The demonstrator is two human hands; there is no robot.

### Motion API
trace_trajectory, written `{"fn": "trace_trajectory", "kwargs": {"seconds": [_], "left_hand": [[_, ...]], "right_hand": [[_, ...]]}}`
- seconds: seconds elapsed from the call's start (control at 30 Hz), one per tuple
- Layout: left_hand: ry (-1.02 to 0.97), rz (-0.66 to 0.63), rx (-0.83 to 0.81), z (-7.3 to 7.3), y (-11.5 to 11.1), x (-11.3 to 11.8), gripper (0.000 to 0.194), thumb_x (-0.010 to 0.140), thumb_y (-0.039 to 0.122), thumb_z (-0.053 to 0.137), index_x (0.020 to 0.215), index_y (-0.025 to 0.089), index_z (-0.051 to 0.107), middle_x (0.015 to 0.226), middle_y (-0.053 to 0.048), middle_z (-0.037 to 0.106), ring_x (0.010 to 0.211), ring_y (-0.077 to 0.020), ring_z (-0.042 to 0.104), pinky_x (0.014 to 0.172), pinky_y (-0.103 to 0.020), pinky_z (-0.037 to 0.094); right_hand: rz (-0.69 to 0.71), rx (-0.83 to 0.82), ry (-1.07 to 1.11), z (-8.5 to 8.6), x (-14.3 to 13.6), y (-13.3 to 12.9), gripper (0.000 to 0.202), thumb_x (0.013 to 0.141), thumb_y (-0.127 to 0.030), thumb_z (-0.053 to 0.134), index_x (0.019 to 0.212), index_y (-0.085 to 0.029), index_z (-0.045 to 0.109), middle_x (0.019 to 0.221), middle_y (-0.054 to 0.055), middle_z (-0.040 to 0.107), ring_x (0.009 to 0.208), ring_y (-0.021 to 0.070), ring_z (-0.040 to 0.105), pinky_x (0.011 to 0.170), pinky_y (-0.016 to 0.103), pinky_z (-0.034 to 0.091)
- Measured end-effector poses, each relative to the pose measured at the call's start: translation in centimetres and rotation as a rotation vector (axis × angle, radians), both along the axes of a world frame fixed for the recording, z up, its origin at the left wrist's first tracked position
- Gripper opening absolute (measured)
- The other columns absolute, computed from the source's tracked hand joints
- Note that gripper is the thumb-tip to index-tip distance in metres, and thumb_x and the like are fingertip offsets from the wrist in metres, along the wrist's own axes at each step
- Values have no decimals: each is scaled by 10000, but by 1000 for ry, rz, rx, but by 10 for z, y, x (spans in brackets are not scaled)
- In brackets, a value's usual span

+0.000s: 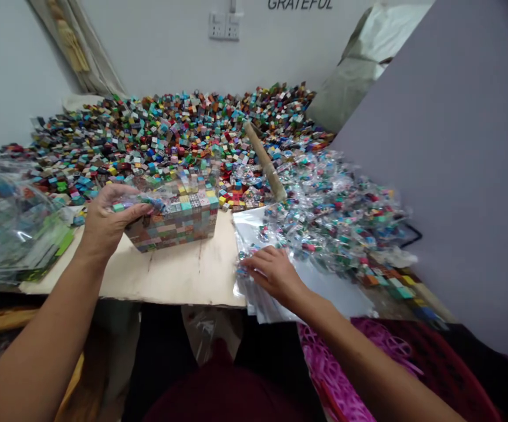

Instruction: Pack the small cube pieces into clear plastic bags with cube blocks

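My left hand (pixel 111 220) is closed around a small clear packet (pixel 133 202) with green, purple and blue bits inside. It holds this at the left end of a block of small coloured cubes (pixel 177 225), stacked in rows and wrapped in a clear plastic bag whose loose top stands up behind. The block rests on the pale board (pixel 201 272). My right hand (pixel 275 272) lies over a stack of flat clear plastic bags (pixel 324 287), fingertips together at another small packet (pixel 240 266) on the stack's left edge.
A big heap of loose coloured cubes (pixel 161 129) covers the back. Right of a wooden stick (pixel 265 161) lies a pile of small clear packets (pixel 333 211). More bagged cubes (pixel 7 223) stand at left. Pink ribbon strips (pixel 337 369) hang below. A grey panel (pixel 469 176) borders the right.
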State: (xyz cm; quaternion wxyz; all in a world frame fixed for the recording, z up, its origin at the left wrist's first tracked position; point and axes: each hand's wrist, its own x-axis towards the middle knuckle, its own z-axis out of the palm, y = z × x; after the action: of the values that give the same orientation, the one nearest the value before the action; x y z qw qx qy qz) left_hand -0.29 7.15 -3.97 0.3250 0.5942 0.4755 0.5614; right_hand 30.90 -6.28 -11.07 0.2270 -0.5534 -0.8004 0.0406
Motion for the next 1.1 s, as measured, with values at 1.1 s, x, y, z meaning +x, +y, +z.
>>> {"fn": "trace_trajectory", "kwargs": {"seconds": [1.1], "left_hand": [[52,-36,7,-7,4,-7,331,556,329,823,810,222,641,805,15,619,732,-149,572,642,-262,465]], "right_hand": [[133,-277,115,16,5,71,368,687,-47,487,998,-208,603,945,34,627,695,137,548,684,269,426]]}}
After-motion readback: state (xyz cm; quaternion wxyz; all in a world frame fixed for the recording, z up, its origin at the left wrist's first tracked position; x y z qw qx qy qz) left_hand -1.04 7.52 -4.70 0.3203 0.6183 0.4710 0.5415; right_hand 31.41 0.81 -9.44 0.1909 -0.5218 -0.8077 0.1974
